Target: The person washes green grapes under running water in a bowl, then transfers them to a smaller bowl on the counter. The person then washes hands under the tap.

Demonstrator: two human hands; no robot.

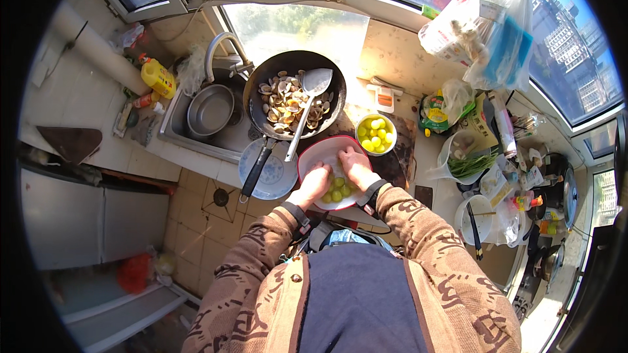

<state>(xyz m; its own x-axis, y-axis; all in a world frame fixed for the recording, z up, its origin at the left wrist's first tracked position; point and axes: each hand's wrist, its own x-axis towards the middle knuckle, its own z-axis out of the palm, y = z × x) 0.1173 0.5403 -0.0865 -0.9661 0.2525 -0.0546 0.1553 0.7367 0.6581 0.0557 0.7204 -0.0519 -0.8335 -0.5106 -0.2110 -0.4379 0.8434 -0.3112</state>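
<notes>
Both my hands reach into a white bowl with a red rim (305, 151), which stands at the counter's front edge. Several green grapes (337, 190) lie in its near part, below my fingers. My left hand (317, 181) is at the bowl's left side with its fingers curled down. Toward the far right side, my right hand (354, 163) also has bent fingers. My own hands hide whether either one grips a grape. Just beyond the bowl on the right stands a smaller round bowl (366, 149) with more yellow-green grapes in it.
A wok (255, 103) of clams, with a metal spatula (305, 116) across it, overlaps the sink's right edge. Its handle extends over a blue-patterned plate (274, 176). A steel basin (211, 108) sits in the sink (171, 122). On the right, a white colander (444, 157) holds green stalks.
</notes>
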